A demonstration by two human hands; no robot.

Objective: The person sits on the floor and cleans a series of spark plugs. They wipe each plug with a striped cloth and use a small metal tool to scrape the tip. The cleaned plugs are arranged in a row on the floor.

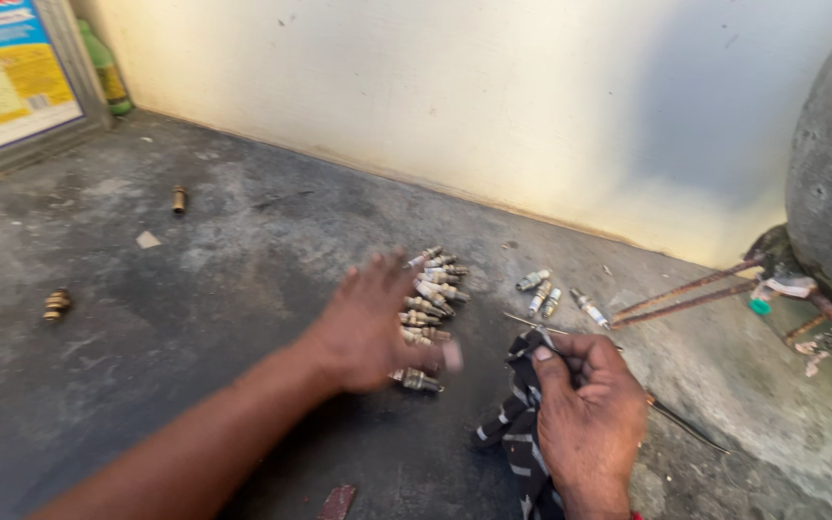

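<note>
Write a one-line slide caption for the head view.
Left hand spread over a pile of spark plugs on a concrete floor, right hand gripping a striped rag.

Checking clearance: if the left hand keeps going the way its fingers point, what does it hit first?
The left hand points right and slightly up, already over the row of spark plugs. Those come first; the smaller spark plug group lies beyond. Height above them is unclear.

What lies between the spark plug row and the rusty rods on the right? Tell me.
In the head view, a small group of spark plugs lies on the concrete floor between the row of spark plugs and the rusty rods.
</note>
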